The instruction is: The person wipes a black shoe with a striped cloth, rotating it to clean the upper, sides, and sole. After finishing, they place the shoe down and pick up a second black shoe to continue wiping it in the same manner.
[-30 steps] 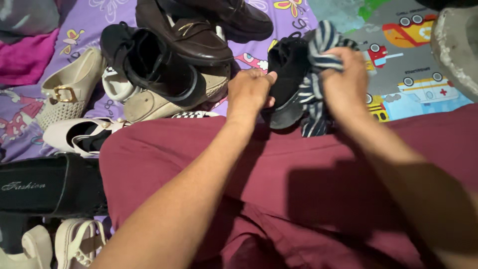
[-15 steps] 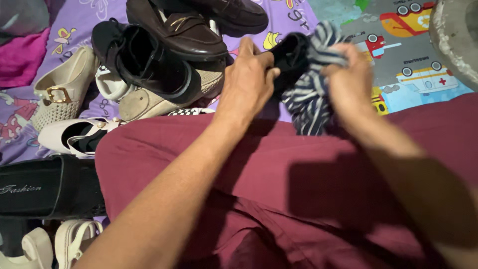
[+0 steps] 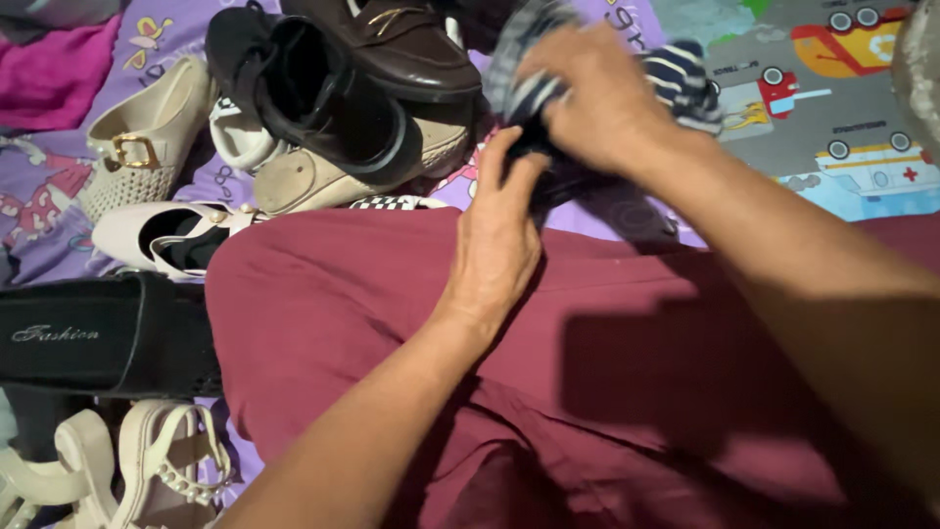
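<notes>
Navy-and-white striped cloth [image 3: 685, 83] is bunched under the right hand [image 3: 597, 98], whose fingers curl closed over it above the far edge of the maroon-clad lap [image 3: 627, 333]. Part of the cloth trails out to the right of the knuckles; the rest is blurred and hidden beneath the palm. The left hand [image 3: 499, 245] reaches up from the lap, its fingertips pressed together on something dark [image 3: 548, 181] just below the right hand; whether that is a shoe or more cloth cannot be made out, since both hands cover it. To the left lies a pile of shoes: a brown loafer [image 3: 411, 44] cut off by the top edge, a black lace-up shoe [image 3: 313, 103] beneath it, and a cream buckled shoe [image 3: 137, 147] on the purple printed sheet [image 3: 39, 225]. A black platform sole [image 3: 98, 338] lies beside the thigh.
</notes>
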